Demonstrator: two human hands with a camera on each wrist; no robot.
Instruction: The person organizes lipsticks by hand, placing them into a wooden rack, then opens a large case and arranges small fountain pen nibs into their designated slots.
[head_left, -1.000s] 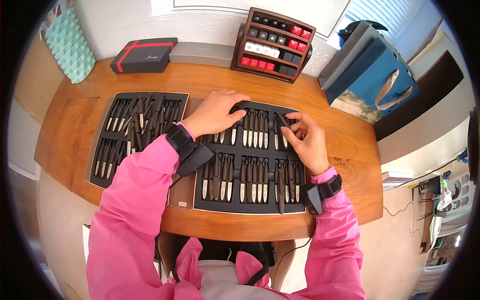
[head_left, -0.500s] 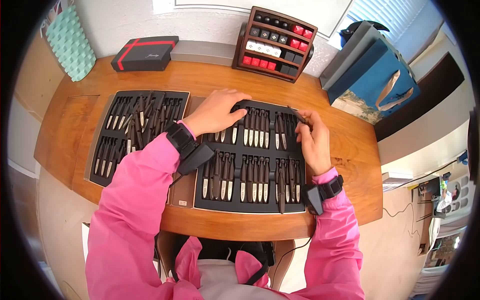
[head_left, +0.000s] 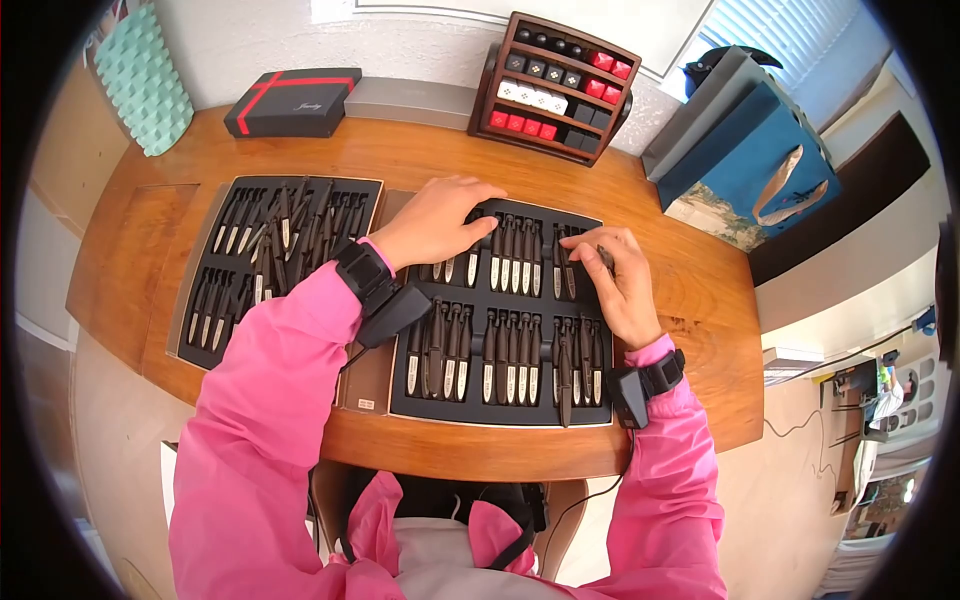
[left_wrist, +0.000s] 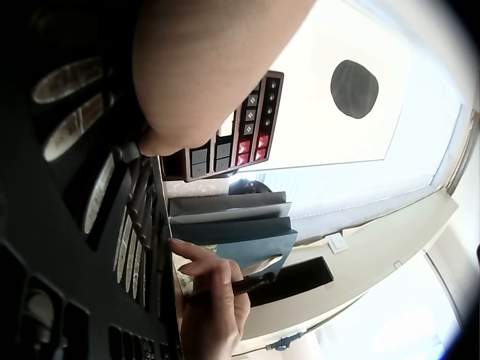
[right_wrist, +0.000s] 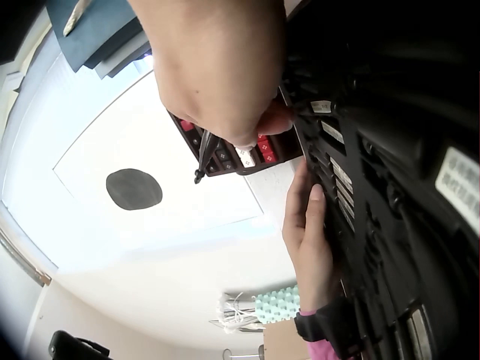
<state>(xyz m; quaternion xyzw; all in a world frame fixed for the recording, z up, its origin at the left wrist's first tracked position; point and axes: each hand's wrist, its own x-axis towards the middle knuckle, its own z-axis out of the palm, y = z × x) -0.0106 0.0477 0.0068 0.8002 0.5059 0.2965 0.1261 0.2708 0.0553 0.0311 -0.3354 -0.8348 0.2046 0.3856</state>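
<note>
The right hand (head_left: 622, 285) holds a slim dark pen-like stick (left_wrist: 253, 283) with a knobbed end, which pokes out past its fingers. Its index finger and thumb reach over the upper right compartment of the right tray (head_left: 475, 297), close to the upright sticks (head_left: 563, 265) there. My left hand (head_left: 435, 222) rests with extended fingers at that tray's upper left edge, covering part of a compartment and its sticks. Several rows of similar dark sticks with pale labels (head_left: 515, 370) fill the tray's compartments. One stick (head_left: 565, 385) lies over the others at lower right.
A second black tray (head_left: 238, 268) on the left holds more sticks, several piled loosely across it. Behind stand a dark box (head_left: 300, 103) with red ribbon and a wooden rack (head_left: 556, 85) of small boxes. Blue paper bags (head_left: 740, 150) stand at back right.
The right hand lifted the stick from the upper right compartment and moved right. Now its fingertips are back over that compartment, the stick tucked in the hand. The left hand has stayed put.
</note>
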